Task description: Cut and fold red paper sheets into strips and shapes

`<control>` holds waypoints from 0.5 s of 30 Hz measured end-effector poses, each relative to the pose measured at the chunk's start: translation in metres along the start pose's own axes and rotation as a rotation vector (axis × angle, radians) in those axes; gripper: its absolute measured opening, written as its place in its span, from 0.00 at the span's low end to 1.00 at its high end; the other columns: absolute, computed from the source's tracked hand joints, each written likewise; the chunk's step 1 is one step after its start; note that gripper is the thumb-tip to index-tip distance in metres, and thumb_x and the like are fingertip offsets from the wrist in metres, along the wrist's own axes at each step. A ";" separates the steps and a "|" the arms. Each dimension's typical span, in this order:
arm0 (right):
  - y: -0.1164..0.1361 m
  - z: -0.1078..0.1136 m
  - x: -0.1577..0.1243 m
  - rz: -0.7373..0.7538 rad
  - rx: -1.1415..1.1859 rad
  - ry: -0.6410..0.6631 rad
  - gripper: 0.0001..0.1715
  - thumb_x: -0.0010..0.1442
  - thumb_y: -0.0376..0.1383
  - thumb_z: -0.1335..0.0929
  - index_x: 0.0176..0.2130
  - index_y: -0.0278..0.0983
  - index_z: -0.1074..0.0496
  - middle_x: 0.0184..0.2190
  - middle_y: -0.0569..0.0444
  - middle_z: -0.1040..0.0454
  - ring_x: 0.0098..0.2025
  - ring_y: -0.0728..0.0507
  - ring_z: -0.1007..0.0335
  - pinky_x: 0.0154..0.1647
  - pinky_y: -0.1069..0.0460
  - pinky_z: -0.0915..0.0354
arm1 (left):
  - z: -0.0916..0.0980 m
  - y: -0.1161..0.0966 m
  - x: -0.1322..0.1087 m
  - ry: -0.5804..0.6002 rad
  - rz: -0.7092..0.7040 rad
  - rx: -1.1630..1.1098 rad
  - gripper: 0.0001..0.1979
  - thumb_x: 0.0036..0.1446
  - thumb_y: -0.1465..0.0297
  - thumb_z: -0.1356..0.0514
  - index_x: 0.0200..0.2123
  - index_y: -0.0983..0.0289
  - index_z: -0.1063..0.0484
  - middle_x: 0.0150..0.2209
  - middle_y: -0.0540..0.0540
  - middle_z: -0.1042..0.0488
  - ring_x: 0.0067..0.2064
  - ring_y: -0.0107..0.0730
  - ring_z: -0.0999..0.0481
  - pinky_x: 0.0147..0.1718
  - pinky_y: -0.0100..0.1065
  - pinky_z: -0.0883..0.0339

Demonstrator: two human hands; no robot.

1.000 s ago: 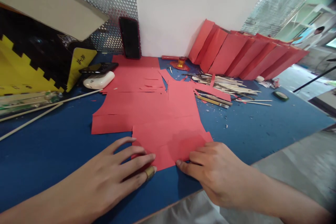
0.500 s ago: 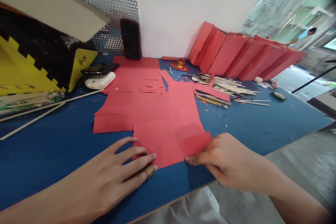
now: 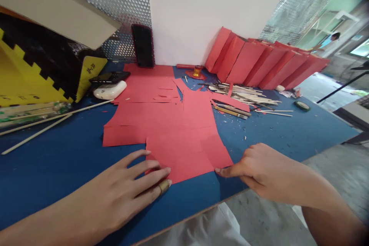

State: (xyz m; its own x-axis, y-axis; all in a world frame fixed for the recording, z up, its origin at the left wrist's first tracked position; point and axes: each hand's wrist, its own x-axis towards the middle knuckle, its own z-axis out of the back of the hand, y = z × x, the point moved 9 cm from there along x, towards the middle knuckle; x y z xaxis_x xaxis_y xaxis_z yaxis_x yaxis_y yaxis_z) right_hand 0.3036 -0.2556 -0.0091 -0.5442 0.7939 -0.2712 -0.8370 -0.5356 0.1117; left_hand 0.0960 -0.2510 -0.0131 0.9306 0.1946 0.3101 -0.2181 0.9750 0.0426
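**Left hand** (image 3: 115, 188): open wide, fingers spread and pressing flat on the paper, a gold ring (image 3: 164, 187) on one finger.

**Right hand** (image 3: 259, 169): narrow, thumb and forefinger drawn together at the paper's lower edge. Whether they pinch it, cannot tell.

**Red paper** (image 3: 184, 153): a large cut sheet, ragged with slits, lying on a blue table (image 3: 57, 150) at 12 o'clock from the hands.

**Beyond, at 1 o'clock**: a heap of wooden sticks (image 3: 245, 96) and, leaning on a white wall (image 3: 201, 7), pleated red panels (image 3: 259, 59).

**At 11 o'clock**: a phone (image 3: 142, 46) upright against the wall; a second phone (image 3: 109, 77) lying on a white case (image 3: 109, 90) — beside a yellow-and-black box (image 3: 34, 69).
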 end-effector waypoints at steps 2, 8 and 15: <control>-0.001 0.001 -0.002 -0.002 -0.019 0.006 0.20 0.64 0.28 0.38 0.42 0.46 0.20 0.24 0.57 0.23 0.26 0.48 0.31 0.29 0.52 0.49 | -0.001 0.000 -0.002 -0.009 0.009 -0.013 0.18 0.69 0.69 0.46 0.59 0.53 0.29 0.56 0.46 0.22 0.54 0.30 0.25 0.66 0.38 0.49; 0.014 0.008 0.000 0.091 -0.023 -0.036 0.24 0.65 0.27 0.39 0.53 0.44 0.25 0.27 0.55 0.23 0.29 0.47 0.29 0.31 0.52 0.45 | -0.009 0.002 -0.008 0.014 0.026 -0.015 0.18 0.69 0.66 0.45 0.60 0.50 0.31 0.57 0.44 0.23 0.56 0.29 0.26 0.70 0.40 0.59; 0.076 -0.006 0.037 0.364 0.004 -0.082 0.33 0.61 0.27 0.36 0.64 0.37 0.37 0.42 0.47 0.20 0.41 0.42 0.27 0.39 0.50 0.38 | -0.008 0.000 -0.008 0.062 0.018 0.017 0.18 0.68 0.65 0.44 0.59 0.53 0.29 0.57 0.47 0.23 0.58 0.31 0.28 0.68 0.40 0.51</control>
State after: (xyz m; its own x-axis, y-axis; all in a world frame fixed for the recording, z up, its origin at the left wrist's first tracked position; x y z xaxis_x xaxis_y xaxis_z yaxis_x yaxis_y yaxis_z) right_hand 0.2202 -0.2686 -0.0166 -0.8089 0.5722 -0.1353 -0.5880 -0.7862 0.1903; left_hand 0.0906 -0.2521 -0.0237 0.9428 0.2189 0.2513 -0.2394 0.9694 0.0537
